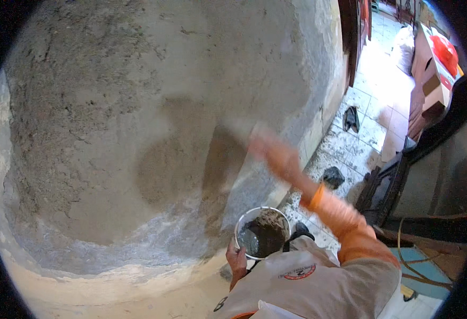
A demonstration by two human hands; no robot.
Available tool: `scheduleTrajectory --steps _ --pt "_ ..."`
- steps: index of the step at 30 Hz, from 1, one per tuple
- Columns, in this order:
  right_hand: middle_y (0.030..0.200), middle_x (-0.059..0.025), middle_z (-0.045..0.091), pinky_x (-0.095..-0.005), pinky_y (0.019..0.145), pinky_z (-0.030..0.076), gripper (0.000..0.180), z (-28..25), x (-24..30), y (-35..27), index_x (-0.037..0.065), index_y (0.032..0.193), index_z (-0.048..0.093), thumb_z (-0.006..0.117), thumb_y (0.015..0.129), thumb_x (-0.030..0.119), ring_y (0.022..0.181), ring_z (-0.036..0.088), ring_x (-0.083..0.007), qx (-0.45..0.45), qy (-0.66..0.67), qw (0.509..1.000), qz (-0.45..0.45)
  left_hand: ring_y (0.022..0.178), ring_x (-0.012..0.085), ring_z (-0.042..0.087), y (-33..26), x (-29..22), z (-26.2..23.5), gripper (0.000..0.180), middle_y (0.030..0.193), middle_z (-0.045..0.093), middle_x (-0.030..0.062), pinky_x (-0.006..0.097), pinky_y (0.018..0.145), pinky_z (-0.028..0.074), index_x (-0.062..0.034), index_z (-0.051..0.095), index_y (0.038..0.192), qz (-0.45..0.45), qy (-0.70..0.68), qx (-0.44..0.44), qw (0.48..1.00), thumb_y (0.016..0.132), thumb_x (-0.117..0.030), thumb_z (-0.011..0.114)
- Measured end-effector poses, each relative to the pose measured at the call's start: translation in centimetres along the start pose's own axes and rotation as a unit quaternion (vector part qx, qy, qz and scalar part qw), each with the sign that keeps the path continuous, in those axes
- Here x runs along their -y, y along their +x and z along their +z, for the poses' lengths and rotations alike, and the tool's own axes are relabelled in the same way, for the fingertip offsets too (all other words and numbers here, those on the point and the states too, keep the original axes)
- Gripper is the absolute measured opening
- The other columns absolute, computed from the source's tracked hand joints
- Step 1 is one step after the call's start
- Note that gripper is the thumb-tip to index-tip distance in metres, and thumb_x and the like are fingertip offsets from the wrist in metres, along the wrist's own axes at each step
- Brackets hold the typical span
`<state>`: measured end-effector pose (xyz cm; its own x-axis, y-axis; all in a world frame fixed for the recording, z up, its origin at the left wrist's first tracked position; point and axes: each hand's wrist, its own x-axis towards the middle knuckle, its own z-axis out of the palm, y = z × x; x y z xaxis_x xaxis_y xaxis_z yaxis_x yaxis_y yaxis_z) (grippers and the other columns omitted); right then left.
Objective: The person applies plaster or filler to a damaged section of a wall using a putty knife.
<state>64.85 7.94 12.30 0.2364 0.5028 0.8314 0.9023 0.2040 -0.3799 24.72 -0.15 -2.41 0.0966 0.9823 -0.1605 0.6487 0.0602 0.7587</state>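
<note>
My left hand (237, 258) grips the side of a round white-rimmed bucket (263, 209) held close against my body. Inside the bucket lies dark, wet mortar (271, 234), with a greyish watery patch along its left side. My right hand (268, 149) is stretched out in front of the wall, smeared by motion. Its fingers look closed around something, and a blurred greyish shape (238, 127) reaches left from them; I cannot make out what it is. The grey plastered wall (191, 58) is rough at the left and smoother towards the middle, with my arm's shadow across it.
A tiled floor (361, 101) spattered with grey bits runs along the wall's right side, with dark crumpled pieces (333, 177) on it. Cardboard boxes (436, 93) and a red bag (444, 55) stand far right. Dark furniture (393, 186) and a yellowish hose (400, 239) are nearer.
</note>
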Motion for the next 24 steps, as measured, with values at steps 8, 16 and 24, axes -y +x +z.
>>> scheduleTrajectory --steps 8,16,24 --pt "0.108 -0.0217 0.072 -0.0454 0.077 0.056 0.026 2.0 -18.5 12.4 0.010 0.126 0.068 0.062 0.102 0.019 0.096 0.070 -0.0406 -0.277 -0.067 0.946 0.157 0.061 0.0118 0.052 -2.4 -3.2 -3.3 0.063 0.071 0.054 0.0011 0.031 0.056 0.045 -0.0028 0.057 0.146 -0.007 -0.096 0.001 0.995 0.084 0.002 0.062" --pt "0.140 -0.0165 0.065 -0.0398 0.089 0.060 0.045 3.1 9.6 -4.7 0.011 0.138 0.065 0.064 0.094 0.004 0.119 0.069 -0.0315 0.055 0.155 0.978 0.132 0.067 0.0132 0.060 -1.4 -0.7 -3.4 0.061 0.080 0.061 0.0035 0.028 0.058 0.049 0.0051 0.053 0.147 -0.097 -0.112 0.026 0.989 0.086 0.005 0.062" --pt "0.129 -0.0164 0.070 -0.0438 0.094 0.056 0.036 -4.1 -15.5 12.0 0.012 0.137 0.064 0.060 0.101 0.011 0.112 0.070 -0.0374 -0.205 -0.011 0.974 0.098 0.064 0.0104 0.056 -2.3 1.6 -3.8 0.066 0.073 0.057 0.0001 0.028 0.058 0.047 0.0064 0.052 0.147 -0.029 -0.185 -0.002 0.982 0.083 0.006 0.068"
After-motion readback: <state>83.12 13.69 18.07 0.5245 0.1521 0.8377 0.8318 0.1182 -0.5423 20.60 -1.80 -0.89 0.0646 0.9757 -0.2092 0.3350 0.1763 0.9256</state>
